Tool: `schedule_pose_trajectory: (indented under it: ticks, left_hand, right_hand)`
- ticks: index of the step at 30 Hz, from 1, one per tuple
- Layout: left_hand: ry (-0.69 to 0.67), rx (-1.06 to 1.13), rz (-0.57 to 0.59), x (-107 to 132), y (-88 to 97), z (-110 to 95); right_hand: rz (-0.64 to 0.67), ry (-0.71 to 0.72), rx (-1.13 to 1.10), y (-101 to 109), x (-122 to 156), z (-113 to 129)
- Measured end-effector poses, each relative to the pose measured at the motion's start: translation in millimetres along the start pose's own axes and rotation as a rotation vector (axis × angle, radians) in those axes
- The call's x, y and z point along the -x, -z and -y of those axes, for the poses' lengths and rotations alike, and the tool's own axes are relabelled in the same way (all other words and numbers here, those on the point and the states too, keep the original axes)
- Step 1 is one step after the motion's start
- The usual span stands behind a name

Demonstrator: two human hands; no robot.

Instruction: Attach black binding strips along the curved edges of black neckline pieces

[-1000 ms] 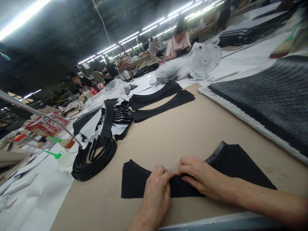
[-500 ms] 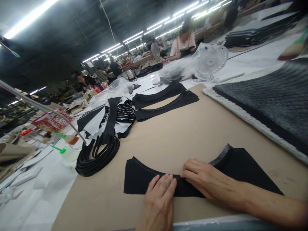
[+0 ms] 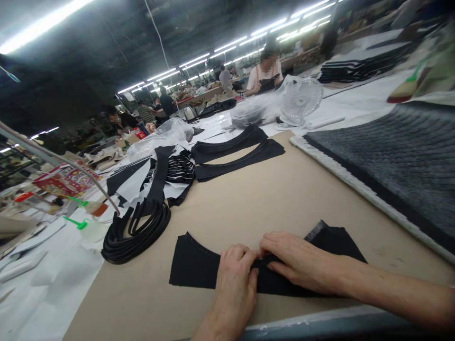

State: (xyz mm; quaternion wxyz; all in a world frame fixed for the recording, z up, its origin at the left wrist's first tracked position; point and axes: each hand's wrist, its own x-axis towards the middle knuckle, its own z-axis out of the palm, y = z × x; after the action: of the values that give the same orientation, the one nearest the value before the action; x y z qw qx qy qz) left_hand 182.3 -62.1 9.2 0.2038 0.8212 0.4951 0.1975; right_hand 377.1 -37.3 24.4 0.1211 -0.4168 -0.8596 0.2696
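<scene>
A curved black fabric piece (image 3: 194, 265) lies on the brown paper-covered table (image 3: 270, 194) close to the near edge. My left hand (image 3: 236, 279) rests on its middle with fingers curled, pinching the upper edge of the cloth. My right hand (image 3: 295, 258) lies across the fabric just to the right, its fingers bent and meeting the left hand's fingertips on the same edge. The right end of the piece (image 3: 337, 239) shows a grey underside turned up.
A coil of black strips (image 3: 135, 234) lies to the left. Stacked curved black pieces (image 3: 234, 151) and striped fabric (image 3: 179, 168) sit further back. A grey textured mat (image 3: 398, 156) fills the right. A small white fan (image 3: 301, 97), plastic bags and several seated people are beyond.
My left hand went from flat on the cloth to curled and pinching its edge. Both hands and the fabric have shifted slightly left in view.
</scene>
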Motion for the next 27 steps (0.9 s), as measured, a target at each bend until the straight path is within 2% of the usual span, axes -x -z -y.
schedule_pose_trajectory:
  ticks: [4,8,10,15,17,23,27]
  left_hand:
    - [-0.013,0.069,0.038,-6.6,-3.6,-3.2]
    - [-0.035,0.046,0.027,-2.5,-9.3,-4.6]
    - [-0.09,-0.032,-0.025,3.8,-15.8,-4.1]
    - [-0.397,-0.311,-0.291,22.6,-32.7,2.9]
    - [-0.435,-0.352,-0.322,26.0,-33.0,5.6]
    - [-0.407,-0.306,-0.291,28.2,-8.0,16.5]
    - [-0.233,-0.238,-0.238,29.3,5.5,19.5]
  right_hand:
    - [-0.014,0.005,-0.014,3.7,8.5,-6.9]
    - [-0.037,0.112,0.045,-0.1,17.2,-15.9]
    - [-0.051,0.191,0.123,-4.5,20.9,-20.2]
    - [-0.122,0.336,0.294,-16.2,28.2,-28.3]
    - [-0.13,0.355,0.321,-18.6,29.5,-29.2]
    - [-0.122,0.281,0.276,-19.0,24.5,-17.3]
    - [-0.116,0.166,0.169,-14.8,19.5,-4.0]
